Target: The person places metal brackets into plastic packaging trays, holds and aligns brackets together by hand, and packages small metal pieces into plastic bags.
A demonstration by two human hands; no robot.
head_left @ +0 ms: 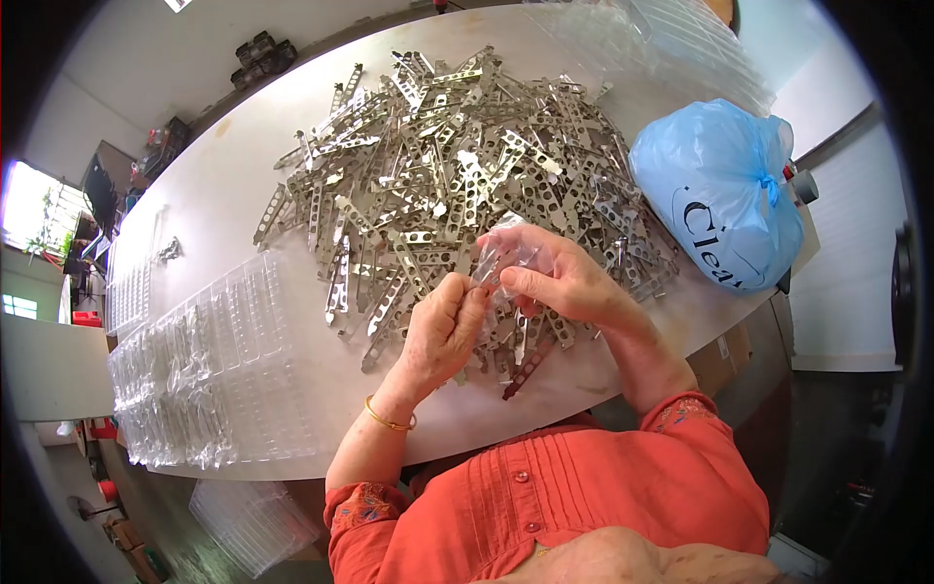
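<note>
Both hands meet over the near side of a big heap of perforated metal brackets (428, 127). They hold a small clear plastic bag (525, 255) between them. My left hand (448, 326) pinches the bag's near edge, its fingers curled in. My right hand (559, 277) grips the bag from the other side, thumb pressed on the plastic. Whether a bracket is inside the bag is hard to make out under the glare and the fingers. More loose brackets lie just below and around both hands.
At the left, a clear plastic tray (258, 336) carries rows of bagged pieces (175, 389). A stuffed blue bag (715, 190) stands at the right edge of the white table (219, 209). Clear plastic sheeting (671, 44) lies at the far right; another clear tray (253, 526) sits below the table.
</note>
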